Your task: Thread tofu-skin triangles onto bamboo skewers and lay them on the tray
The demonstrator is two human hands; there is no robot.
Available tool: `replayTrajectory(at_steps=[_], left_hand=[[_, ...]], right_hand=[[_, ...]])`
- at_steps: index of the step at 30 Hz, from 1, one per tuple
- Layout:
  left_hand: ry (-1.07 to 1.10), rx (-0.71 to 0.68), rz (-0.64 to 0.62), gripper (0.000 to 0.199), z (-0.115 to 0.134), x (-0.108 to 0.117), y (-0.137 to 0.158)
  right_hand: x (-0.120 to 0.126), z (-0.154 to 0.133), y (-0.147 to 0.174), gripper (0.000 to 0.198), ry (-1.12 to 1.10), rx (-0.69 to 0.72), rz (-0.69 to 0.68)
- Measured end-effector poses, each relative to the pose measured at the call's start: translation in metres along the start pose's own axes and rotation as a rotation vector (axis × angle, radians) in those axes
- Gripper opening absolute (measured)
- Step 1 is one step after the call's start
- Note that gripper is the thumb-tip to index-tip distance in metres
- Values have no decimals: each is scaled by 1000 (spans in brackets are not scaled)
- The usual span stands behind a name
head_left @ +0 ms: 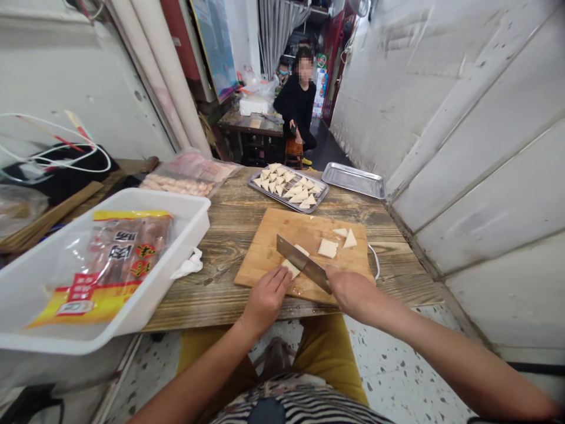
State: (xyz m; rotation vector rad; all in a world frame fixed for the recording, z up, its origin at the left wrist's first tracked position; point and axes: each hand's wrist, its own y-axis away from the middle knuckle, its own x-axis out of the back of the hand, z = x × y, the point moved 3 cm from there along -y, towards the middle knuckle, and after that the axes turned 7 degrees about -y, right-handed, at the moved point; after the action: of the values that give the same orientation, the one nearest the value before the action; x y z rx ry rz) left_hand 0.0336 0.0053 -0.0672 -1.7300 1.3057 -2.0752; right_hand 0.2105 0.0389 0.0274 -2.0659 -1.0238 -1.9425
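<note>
Wooden cutting board (273, 247) at bench (229, 227) centre carries the tofu slice (292, 266); my left hand (265, 298) pins it flat while my right hand (351, 290) grips the cleaver (303, 264). I'd keep fingertips curled back, cutting corner to corner toward one o'clock.

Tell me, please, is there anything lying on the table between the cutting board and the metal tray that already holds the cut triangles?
Nothing visible. Between the cutting board and the filled tray only bare table planks show. The right hand holds the knife; the left hand steadies a tofu piece.
</note>
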Motion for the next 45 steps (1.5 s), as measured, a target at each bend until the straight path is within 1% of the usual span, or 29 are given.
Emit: replayTrajectory(at_steps=[3, 5, 8, 10, 13, 16, 19, 23, 30, 38, 45], left_hand=[[52, 31, -15, 33, -1, 8, -1], [72, 103, -4, 38, -6, 16, 3], [54, 232, 52, 37, -11, 25, 12], [38, 281, 68, 37, -9, 27, 15], [35, 313, 50, 39, -2, 22, 13], [49, 316, 46, 29, 2, 17, 8], [62, 276, 56, 23, 0, 16, 11], [64, 227, 47, 27, -3, 15, 19], [69, 236, 53, 29, -2, 11, 22], [85, 237, 49, 32, -1, 12, 23], [84, 241, 42, 30, -1, 13, 22]], right_hand=[[-4, 5, -11, 14, -2, 21, 38], [-4, 10, -10, 14, 3, 21, 76], [0, 15, -2, 16, 26, 36, 153], [5, 18, 2, 16, 46, 63, 170], [10, 21, 3, 15, 58, 105, 149], [9, 24, 0, 15, 48, 143, 130], [5, 25, -2, 16, 53, 185, 134], [3, 23, -1, 18, 63, 206, 133], [8, 16, 0, 18, 22, 197, 105], [14, 11, -2, 18, 133, 178, 50], [18, 15, -8, 19, 174, 224, 48]])
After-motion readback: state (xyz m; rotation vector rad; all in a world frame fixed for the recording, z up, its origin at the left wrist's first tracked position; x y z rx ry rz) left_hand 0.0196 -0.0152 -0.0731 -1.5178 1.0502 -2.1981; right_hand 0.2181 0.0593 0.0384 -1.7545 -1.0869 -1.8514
